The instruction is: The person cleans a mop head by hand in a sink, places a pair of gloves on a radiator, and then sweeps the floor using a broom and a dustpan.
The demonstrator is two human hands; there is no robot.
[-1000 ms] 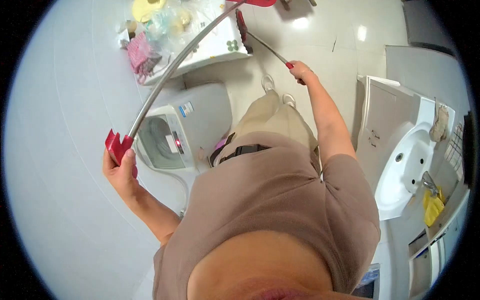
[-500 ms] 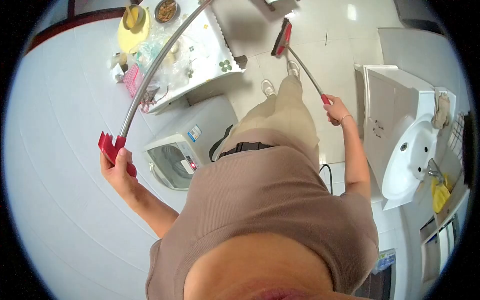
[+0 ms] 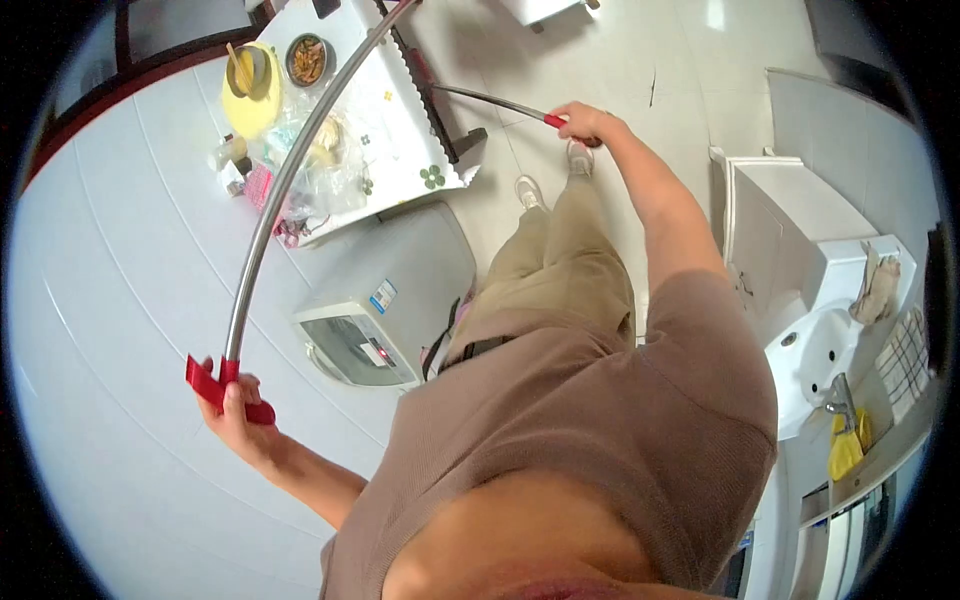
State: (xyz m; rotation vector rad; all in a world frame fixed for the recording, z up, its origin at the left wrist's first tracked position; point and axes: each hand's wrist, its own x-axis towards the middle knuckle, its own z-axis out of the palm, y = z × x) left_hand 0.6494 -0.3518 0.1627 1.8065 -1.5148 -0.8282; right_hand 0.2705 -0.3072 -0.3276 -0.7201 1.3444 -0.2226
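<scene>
My left hand (image 3: 238,422), low at the left, is wrapped round the red T-shaped grip of a long metal pole (image 3: 264,225). The pole rises past the table and leaves the view at the top, so its far end is out of sight. Stretched forward above my shoes, my right hand (image 3: 582,122) grips the red handle end of a broom (image 3: 490,98). The broom's thin metal shaft points left to the table's edge, and its head is mostly hidden there.
A cloth-covered table (image 3: 400,160) bears a bowl of food (image 3: 307,60), a yellow board (image 3: 250,110) and plastic bags (image 3: 330,170). Below it stands a washing machine (image 3: 400,270). At the right is a washbasin (image 3: 812,345) with a cabinet (image 3: 790,215). A white piece of furniture (image 3: 540,8) stands ahead.
My right hand has swung forward and to the left, carrying the broom so its head went from open floor to the table's side. My left hand has lowered slightly with the pole.
</scene>
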